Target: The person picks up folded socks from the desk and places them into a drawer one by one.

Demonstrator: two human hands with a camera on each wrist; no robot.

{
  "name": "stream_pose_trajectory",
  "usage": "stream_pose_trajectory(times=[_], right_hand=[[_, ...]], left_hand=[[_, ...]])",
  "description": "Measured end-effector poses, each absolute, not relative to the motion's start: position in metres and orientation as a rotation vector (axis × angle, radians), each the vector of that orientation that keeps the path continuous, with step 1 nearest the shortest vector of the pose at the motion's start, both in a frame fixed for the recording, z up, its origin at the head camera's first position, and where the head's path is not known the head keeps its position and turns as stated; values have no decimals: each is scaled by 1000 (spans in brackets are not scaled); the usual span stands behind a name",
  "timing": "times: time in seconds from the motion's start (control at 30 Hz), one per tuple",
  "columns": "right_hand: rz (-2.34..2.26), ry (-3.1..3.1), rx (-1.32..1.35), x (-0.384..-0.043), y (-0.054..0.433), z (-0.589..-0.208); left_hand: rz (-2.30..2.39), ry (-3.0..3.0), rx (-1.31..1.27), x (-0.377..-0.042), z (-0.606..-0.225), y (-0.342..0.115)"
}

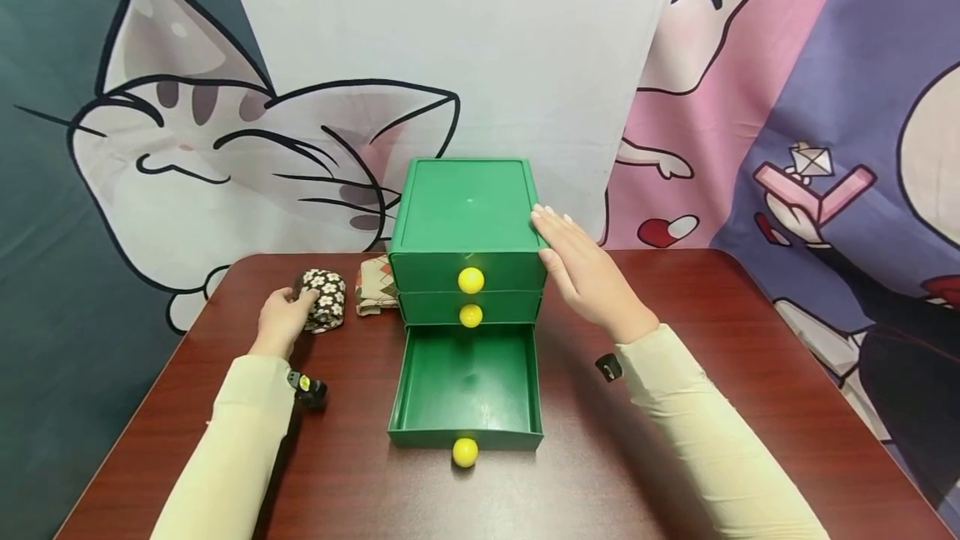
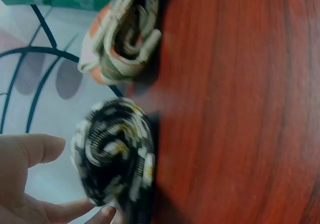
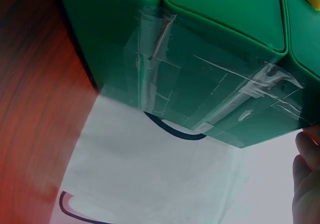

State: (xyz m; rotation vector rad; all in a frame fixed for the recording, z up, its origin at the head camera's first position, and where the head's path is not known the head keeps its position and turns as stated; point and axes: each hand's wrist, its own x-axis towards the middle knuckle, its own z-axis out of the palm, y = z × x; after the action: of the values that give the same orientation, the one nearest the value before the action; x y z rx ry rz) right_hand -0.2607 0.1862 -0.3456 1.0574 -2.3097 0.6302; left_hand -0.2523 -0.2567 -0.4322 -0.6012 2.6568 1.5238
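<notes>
My left hand (image 1: 283, 319) is at the near left side of a rolled-up black fabric piece with white flowers (image 1: 327, 300), perhaps a sock. In the left wrist view, the thumb stands apart from the floral roll (image 2: 117, 154), while other fingertips reach its lower side; contact is unclear. Straight fingers of my right hand (image 1: 592, 277) rest against the upper right edge of a green drawer cabinet (image 1: 468, 207). Its bottom drawer (image 1: 472, 382) is pulled out with nothing inside; the upper two are closed. In the right wrist view, only some right fingers (image 3: 307, 174) show.
A second roll, argyle-patterned (image 1: 375, 286), lies between the floral roll and the cabinet. Yellow round knobs (image 1: 471, 280) stick out from the drawers. Everything stands on a reddish-brown table (image 1: 600, 473), with a printed cartoon cloth (image 1: 510, 48) hanging behind it.
</notes>
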Motion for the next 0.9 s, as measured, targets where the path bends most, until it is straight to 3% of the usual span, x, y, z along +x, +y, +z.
stream_pose_trajectory(times=[0.9], right_hand=[[634, -2319, 1050, -260, 185, -346]], left_hand=[[1486, 2490, -486, -268, -444, -277]])
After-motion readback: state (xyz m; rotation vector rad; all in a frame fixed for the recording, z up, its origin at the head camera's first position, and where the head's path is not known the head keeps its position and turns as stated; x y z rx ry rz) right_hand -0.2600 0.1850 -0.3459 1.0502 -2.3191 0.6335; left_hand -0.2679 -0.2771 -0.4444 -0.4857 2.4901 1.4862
